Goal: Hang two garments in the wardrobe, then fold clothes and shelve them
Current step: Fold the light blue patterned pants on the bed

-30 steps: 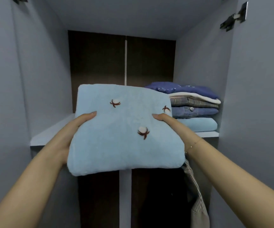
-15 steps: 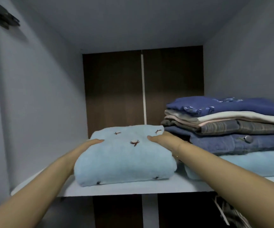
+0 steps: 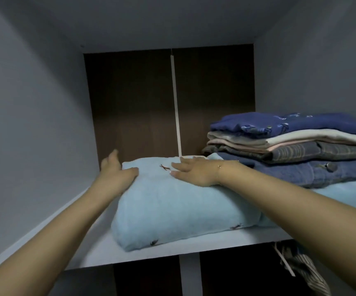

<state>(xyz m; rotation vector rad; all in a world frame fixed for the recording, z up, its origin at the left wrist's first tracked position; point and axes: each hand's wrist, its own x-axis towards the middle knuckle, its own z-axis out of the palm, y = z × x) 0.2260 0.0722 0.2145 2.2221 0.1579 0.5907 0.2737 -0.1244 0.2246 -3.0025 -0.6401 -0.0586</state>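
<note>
The left hand point(image 3: 117, 176) lies flat against the far-left corner of the folded light-blue garment point(image 3: 179, 210), fingers spread, gripping nothing. The garment sits on the shelf point(image 3: 100, 246), long axis running left-right, directly under both palms. The right hand point(image 3: 194, 170) presses flat on top, nearer the stack of folded clothes point(image 3: 296, 150) touching its right side.
</note>
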